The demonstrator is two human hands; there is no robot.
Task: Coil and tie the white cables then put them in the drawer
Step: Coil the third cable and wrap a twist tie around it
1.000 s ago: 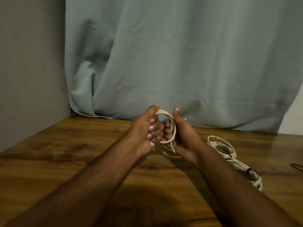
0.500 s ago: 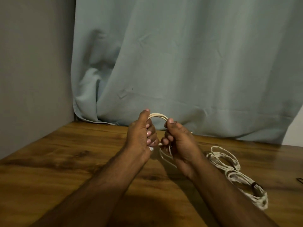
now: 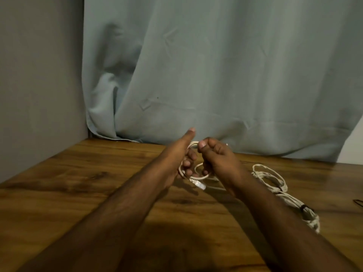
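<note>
Where the curled fingers (image 3: 188,163) of the left hand (image 3: 177,160) close round one side of the thin white cable coil (image 3: 198,174), its thumb points straight up and free. The right hand (image 3: 217,160) grasps the opposite side, fingers bent about the strands and thumb pressed at the top of the loop. The coil hangs between the two hands, just above the brown wood-grain table (image 3: 98,183), with its white plug end (image 3: 200,185) dangling below the left hand. Such cable is judged light, limp yet springy, and smooth, so loops tend to spread unless pinched where the strands cross; the plug is the only stiff part. A second white cable bundle (image 3: 275,185), bound by a dark tie (image 3: 298,208), lies on the table to the right, well apart from the hands. No drawer or other container is in view. A pale blue-grey curtain (image 3: 216,75) hangs behind.
</note>
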